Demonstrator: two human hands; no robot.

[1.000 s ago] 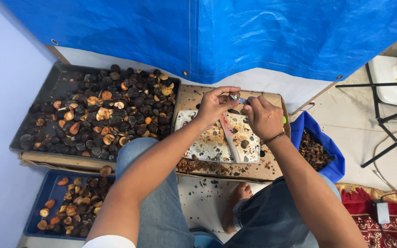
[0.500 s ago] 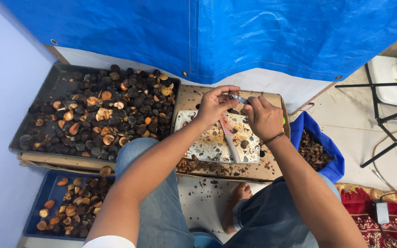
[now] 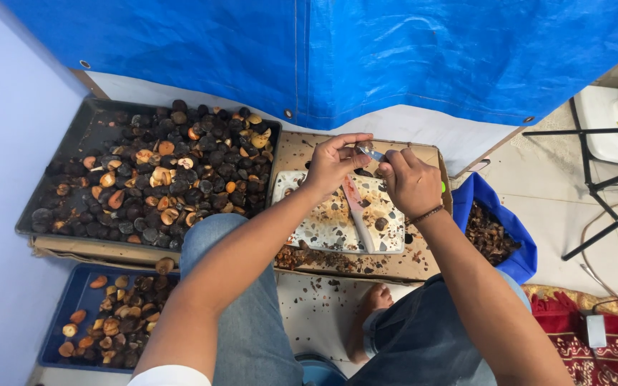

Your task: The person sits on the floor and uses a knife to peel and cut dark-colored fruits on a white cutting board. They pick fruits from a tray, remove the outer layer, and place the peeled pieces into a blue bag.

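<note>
A small pale object [image 3: 368, 150], too small to identify, is pinched between both hands above the far edge of a white speckled cutting board [image 3: 323, 221]. The left hand [image 3: 334, 163] closes thumb and fingertips on it from the 9 o'clock side. The right hand [image 3: 410, 180] is curled into a loose fist at the object's 3 o'clock, its fingers pressed together around a short metal blade that meets the object; a thin bracelet circles that wrist.

The board lies in a shallow cardboard tray [image 3: 423, 261] littered with brown shell scraps, and a long pinkish strip [image 3: 355, 207] lies across the board directly beneath the hands, with one dark nut [image 3: 380, 224] beside it.

At 9 o'clock from the hands sits a large dark metal tray [image 3: 73, 161] heaped with black and brown nuts, some split to show pale orange flesh. At 7 o'clock, nearer the person, a blue crate [image 3: 73, 300] holds more split nuts. At 3 o'clock a blue bag [image 3: 509, 229] holds brown shell pieces.

The person sits with denim-clad knees under the forearms and a bare foot [image 3: 370, 314] on the floor. A blue tarpaulin [image 3: 323, 50] hangs at 12 o'clock.
</note>
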